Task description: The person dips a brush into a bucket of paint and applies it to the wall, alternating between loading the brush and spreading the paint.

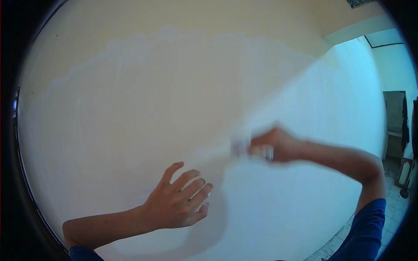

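My right hand [278, 143] is closed around a paintbrush [240, 147], both smeared by motion. The pale head of the brush points left, close to the wall [143, 108], and a whitish striped bit shows below the fingers. Lower and to the left, my left hand [178, 200] holds nothing, its fingers spread and slightly bent in front of the wall. A whitish coat covers most of this wall, ending in a ragged upper border against the cream-yellow part above.
Bluish light falls across the wall's right side, and my shadow lies low on it. At far right are a doorway [395, 126], a light tiled floor [392, 213] and a dark round-ended object [404, 192] near the floor.
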`<state>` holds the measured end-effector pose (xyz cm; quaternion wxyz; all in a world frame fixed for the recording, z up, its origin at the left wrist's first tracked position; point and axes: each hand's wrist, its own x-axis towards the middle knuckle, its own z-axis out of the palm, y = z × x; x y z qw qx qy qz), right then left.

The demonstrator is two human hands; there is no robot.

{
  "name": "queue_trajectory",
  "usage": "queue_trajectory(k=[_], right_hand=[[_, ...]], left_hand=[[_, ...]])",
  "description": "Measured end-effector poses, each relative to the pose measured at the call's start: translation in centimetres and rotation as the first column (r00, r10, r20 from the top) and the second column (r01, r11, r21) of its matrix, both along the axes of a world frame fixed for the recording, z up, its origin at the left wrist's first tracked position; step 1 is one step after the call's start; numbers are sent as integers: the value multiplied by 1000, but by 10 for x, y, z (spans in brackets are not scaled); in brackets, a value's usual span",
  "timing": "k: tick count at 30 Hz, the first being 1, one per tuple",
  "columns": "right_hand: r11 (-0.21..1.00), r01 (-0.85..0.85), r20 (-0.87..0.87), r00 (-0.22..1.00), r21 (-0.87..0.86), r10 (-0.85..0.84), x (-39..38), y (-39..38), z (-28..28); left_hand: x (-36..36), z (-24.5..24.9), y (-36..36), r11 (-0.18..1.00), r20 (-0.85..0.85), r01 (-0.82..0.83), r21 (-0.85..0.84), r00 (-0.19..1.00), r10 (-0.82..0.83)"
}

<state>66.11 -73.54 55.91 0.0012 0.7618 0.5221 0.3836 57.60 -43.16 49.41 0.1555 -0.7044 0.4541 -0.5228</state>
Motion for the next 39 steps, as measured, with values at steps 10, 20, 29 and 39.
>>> queue_trajectory(k=[10, 20, 29, 39], right_hand=[[868, -121, 667, 693, 481, -274, 18, -29, 197], [990, 6, -225, 974, 141, 27, -30, -59, -163], [-43, 625, -367, 512, 780, 777, -63, -49, -402], [420, 878, -170, -389, 230, 906, -103, 127, -474]], left_hand=[[4, 3, -50, 1000, -52, 2, -29, 999, -4], [-21, -55, -4, 943, -273, -178, -280, 957, 99], [-124, -263, 23, 424, -772, -675, -604, 627, -102], [-307, -342, 69, -266, -909, -869, -417, 401, 116]])
